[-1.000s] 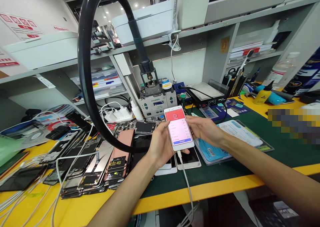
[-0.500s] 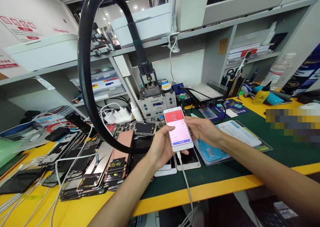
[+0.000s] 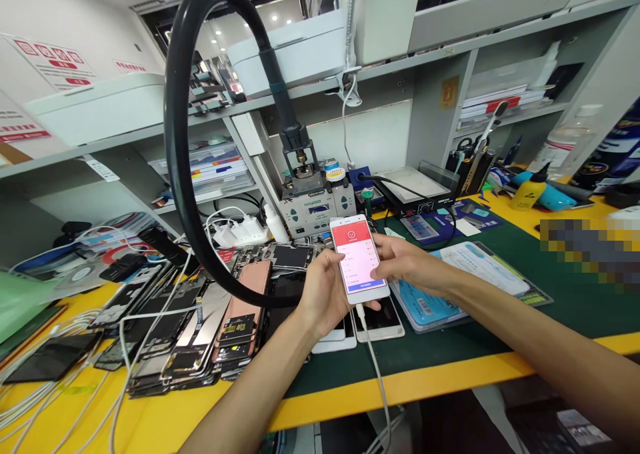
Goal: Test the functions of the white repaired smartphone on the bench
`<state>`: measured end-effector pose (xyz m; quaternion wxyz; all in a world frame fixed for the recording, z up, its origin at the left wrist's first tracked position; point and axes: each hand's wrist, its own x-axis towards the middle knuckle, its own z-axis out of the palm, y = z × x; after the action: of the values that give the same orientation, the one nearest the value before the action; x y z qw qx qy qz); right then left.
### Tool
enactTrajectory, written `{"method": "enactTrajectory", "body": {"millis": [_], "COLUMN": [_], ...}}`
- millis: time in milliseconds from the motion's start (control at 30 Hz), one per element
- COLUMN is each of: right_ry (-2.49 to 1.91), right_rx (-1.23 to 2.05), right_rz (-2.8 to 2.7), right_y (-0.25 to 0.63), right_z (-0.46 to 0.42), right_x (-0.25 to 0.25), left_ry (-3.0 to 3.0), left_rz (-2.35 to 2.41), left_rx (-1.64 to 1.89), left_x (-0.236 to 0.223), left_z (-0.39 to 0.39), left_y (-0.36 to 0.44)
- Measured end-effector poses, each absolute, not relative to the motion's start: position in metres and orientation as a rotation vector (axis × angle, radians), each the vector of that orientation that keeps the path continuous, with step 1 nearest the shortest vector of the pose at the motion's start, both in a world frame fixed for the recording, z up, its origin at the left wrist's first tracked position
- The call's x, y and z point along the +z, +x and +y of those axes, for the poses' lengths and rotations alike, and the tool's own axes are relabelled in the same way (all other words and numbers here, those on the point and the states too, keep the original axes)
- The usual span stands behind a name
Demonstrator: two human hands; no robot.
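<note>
A white smartphone (image 3: 358, 259) with a lit red and pink screen is held above the bench, a white cable (image 3: 374, 367) plugged into its bottom end. My left hand (image 3: 320, 293) is wrapped around its left side and back. My right hand (image 3: 406, 262) grips its right edge, the thumb resting over the lower part of the screen. Two more white phones (image 3: 381, 319) lie flat on the green mat (image 3: 500, 321) right under the held one.
Several opened phones and back covers (image 3: 200, 327) are stacked at the left on the yellow bench (image 3: 165, 414), among white cables. A thick black hose (image 3: 175, 147) loops up from a rework station (image 3: 315, 204). A hot plate (image 3: 415, 191), bottles and tool holders stand at the back right.
The view has shifted slightly, so everything sits a little lower right. My right thumb has slid further over the screen. Both hands keep hold of the phone.
</note>
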<state>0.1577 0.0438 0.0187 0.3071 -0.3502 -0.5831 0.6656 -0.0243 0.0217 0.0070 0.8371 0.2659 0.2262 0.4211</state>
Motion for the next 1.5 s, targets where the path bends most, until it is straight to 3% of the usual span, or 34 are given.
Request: {"method": "enactTrajectory", "body": {"millis": [1500], "right_ry": [-0.893], "right_rx": [1.783], "right_rz": [-1.588], "right_y": [0.1598], "right_z": [0.0448], "right_x": [0.0160], "left_ry": [0.572], "left_rz": [0.554], "left_rx": [0.893], "left_x": [0.0049], "left_z": [0.0215], "left_y": [-0.0233]}}
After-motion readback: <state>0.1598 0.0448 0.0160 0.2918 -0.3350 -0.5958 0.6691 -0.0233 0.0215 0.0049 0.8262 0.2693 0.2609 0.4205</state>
